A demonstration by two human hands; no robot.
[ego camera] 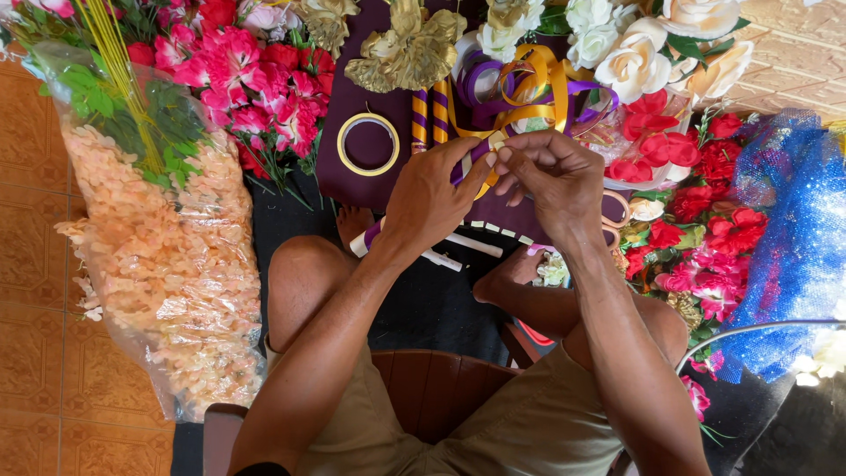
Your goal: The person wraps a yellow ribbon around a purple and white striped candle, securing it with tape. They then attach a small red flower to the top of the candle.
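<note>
At far left, on the orange tiled floor [35, 353], a long clear bag of peach artificial blossoms [167, 273], with green leaves and yellow stems at its upper end. Just right of that, a bunch of pink and red artificial flowers [251, 84]. Further right, on a dark purple cloth [339, 115], a roll of yellow tape [368, 144] lying flat, with gold fabric flowers [410, 48] above it.

Near the middle, the left hand [434, 198], curled closed around a white rod wrapped in purple ribbon [374, 236], thumb pressed near the rod's upper end. Rod slanting from lower left, above a bare knee, up to the fingertips of both hands. Two more white rods [458, 249] on the dark mat beneath.

Just to the right, touching fingertips with the left, the right hand [555, 181], pinched shut on a gold ribbon [551, 88] at the rod's tip. Loops of gold and purple ribbon piled just above both hands.

Further right, white and cream roses [634, 53] at the top, red roses [696, 176] below them, then blue glittery netting [797, 229] at far right. Below, bare legs, khaki shorts and a brown wooden seat [432, 388].
</note>
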